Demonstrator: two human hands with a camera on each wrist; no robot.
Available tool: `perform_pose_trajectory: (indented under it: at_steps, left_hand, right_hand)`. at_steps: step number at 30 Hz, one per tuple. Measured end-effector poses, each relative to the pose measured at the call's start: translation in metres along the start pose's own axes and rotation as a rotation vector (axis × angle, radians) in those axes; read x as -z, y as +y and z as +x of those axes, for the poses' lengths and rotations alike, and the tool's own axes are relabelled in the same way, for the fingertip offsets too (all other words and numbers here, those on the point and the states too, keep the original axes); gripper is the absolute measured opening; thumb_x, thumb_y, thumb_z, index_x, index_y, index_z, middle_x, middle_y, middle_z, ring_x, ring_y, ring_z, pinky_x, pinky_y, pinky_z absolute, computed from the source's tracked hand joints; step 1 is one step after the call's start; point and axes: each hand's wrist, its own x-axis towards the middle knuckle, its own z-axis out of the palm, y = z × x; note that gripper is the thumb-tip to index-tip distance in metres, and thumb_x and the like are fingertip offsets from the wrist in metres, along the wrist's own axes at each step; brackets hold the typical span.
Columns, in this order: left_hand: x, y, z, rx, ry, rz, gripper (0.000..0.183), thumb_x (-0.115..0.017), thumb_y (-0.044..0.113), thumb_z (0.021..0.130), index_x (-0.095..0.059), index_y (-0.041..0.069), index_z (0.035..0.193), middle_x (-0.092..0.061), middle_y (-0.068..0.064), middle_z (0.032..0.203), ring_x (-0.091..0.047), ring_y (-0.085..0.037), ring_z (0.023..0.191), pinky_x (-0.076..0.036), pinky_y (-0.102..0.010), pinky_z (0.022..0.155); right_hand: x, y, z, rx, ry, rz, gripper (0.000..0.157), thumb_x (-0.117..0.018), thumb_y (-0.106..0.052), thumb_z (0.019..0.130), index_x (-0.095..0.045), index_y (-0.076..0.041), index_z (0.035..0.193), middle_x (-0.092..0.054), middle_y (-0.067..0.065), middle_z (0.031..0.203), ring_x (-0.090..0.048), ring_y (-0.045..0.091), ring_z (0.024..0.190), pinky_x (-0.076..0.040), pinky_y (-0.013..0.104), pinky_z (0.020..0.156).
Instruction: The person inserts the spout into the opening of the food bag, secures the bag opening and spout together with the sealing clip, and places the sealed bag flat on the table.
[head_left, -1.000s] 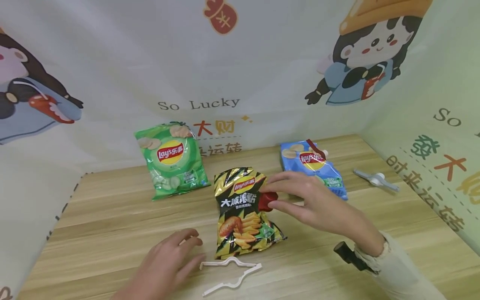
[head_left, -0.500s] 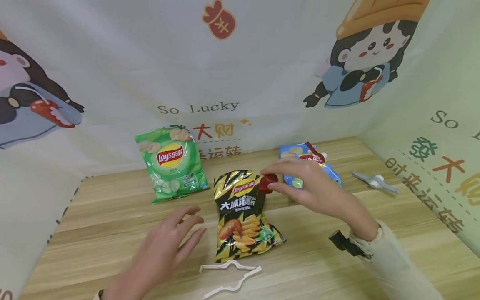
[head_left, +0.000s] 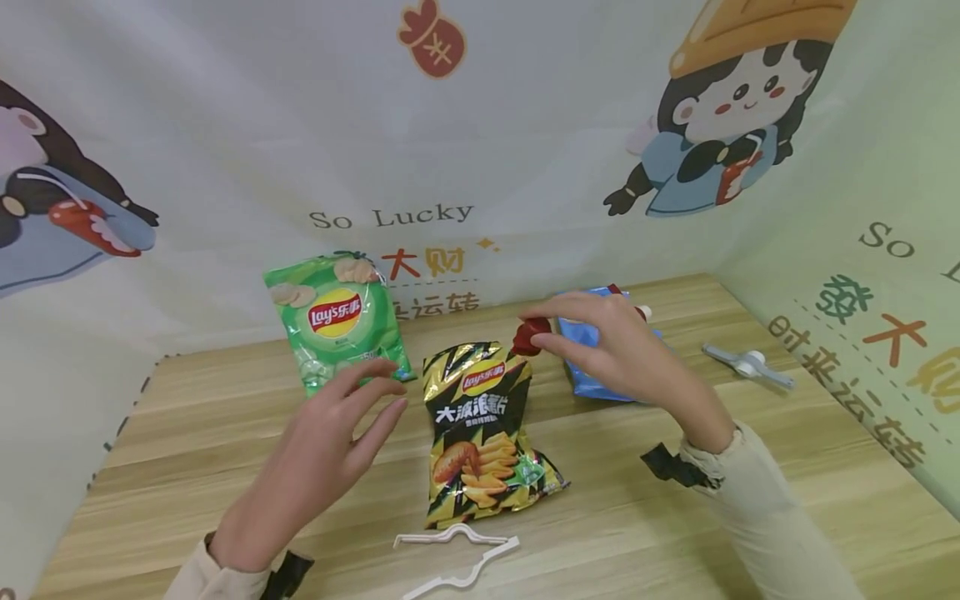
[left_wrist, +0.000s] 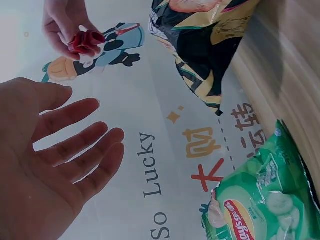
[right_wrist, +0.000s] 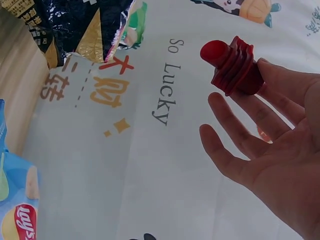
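My right hand [head_left: 626,354] pinches a small dark red ridged plug-like piece [right_wrist: 234,67] between thumb and fingertips, above the top right corner of a black-and-gold chip bag [head_left: 480,433]. In the right wrist view its round end faces away from the palm, and the other fingers are spread. My left hand [head_left: 322,442] hovers left of that bag with loosely bent fingers and holds nothing; the left wrist view shows its bare palm [left_wrist: 45,165]. An unfolded white bag clip [head_left: 461,554] lies on the table just in front of the black bag.
A green chip bag [head_left: 337,317] leans against the printed backdrop, partly behind my left hand. The blue chip bag [head_left: 588,375], with a dark red strip at its top, is mostly covered by my right hand. A grey clip [head_left: 750,362] lies at the table's right side.
My right hand has moved up and away from the black bag with the red piece, now overlapping the blue bag. The left hand has risen forward from beside the white clip. The bags stay put.
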Motion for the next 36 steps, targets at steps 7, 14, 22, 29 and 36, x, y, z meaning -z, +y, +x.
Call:
perform_pose_trajectory:
  at_steps: [7, 14, 22, 29, 36]
  left_hand:
    - [-0.016, -0.003, 0.026, 0.026, -0.03, -0.075, 0.015, -0.066, 0.017, 0.097, -0.07, 0.005, 0.106, -0.063, -0.011, 0.124, -0.062, -0.027, 0.112, -0.057, -0.04, 0.083]
    - [-0.041, -0.01, 0.053, 0.085, -0.097, -0.133, 0.019, -0.062, 0.02, 0.099, -0.067, 0.006, 0.112, -0.063, -0.007, 0.12, -0.058, -0.023, 0.117, -0.051, -0.041, 0.096]
    - [-0.078, -0.025, 0.065, 0.188, -0.195, -0.124, 0.027, -0.064, 0.02, 0.098, -0.062, 0.006, 0.121, -0.059, -0.014, 0.124, -0.053, -0.032, 0.122, -0.046, -0.049, 0.101]
    - [-0.103, -0.041, 0.063, 0.227, -0.292, -0.109, 0.041, -0.061, 0.026, 0.1, -0.058, -0.001, 0.13, -0.056, -0.021, 0.133, -0.048, -0.04, 0.128, -0.038, -0.055, 0.107]
    - [-0.113, -0.051, 0.06, 0.299, -0.32, -0.151, 0.037, -0.059, 0.024, 0.101, -0.06, -0.004, 0.125, -0.058, -0.022, 0.129, -0.053, -0.036, 0.122, -0.044, -0.052, 0.102]
  right_hand:
    - [-0.002, 0.006, 0.002, -0.067, 0.015, 0.018, 0.035, -0.068, -0.017, 0.096, -0.067, -0.013, 0.13, -0.07, 0.0, 0.123, -0.064, 0.016, 0.115, -0.049, 0.041, 0.092]
    - [-0.003, 0.013, 0.003, -0.129, 0.059, 0.036, 0.043, -0.065, -0.022, 0.098, -0.058, -0.025, 0.141, -0.063, -0.005, 0.133, -0.062, 0.017, 0.119, -0.03, 0.052, 0.094]
    - [-0.006, 0.019, 0.005, -0.119, 0.1, 0.038, 0.048, -0.065, -0.023, 0.098, -0.054, -0.026, 0.144, -0.064, -0.003, 0.133, -0.066, 0.018, 0.112, -0.046, 0.045, 0.086]
    - [-0.013, 0.021, 0.007, -0.174, 0.076, 0.037, 0.032, -0.069, -0.027, 0.096, -0.07, -0.016, 0.126, -0.07, -0.002, 0.121, -0.062, 0.016, 0.117, -0.043, 0.046, 0.101]
    - [-0.018, 0.022, 0.009, -0.184, 0.032, 0.044, 0.028, -0.068, -0.026, 0.096, -0.073, -0.012, 0.12, -0.072, 0.002, 0.116, -0.064, 0.018, 0.109, -0.051, 0.046, 0.095]
